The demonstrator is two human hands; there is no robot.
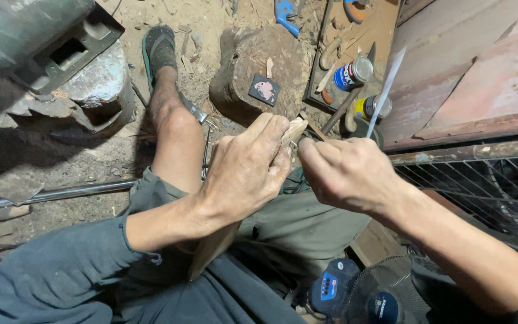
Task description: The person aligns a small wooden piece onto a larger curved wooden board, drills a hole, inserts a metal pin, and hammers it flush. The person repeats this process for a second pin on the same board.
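Over the lap, left hand point(244, 171) fingers grip a wooden piece point(292, 133); right hand point(346, 171) fingers clench a blade point(385, 81).

Two labelled cans by the tray — blue-and-white can point(351, 74), yellow can point(372, 108) just below.

Dusty dirt floor point(91, 162), wood stump point(253, 66), wire mesh point(481, 186)

A dusty dirt floor point(103, 162) is carrying everything here. A round wood stump point(253, 72) is sitting on it just beyond the fingers, a small dark tile point(264, 89) lying on top. A metal rod point(55, 193) is lying far left of them. A small fan point(361, 294) is resting below, nearer the person.
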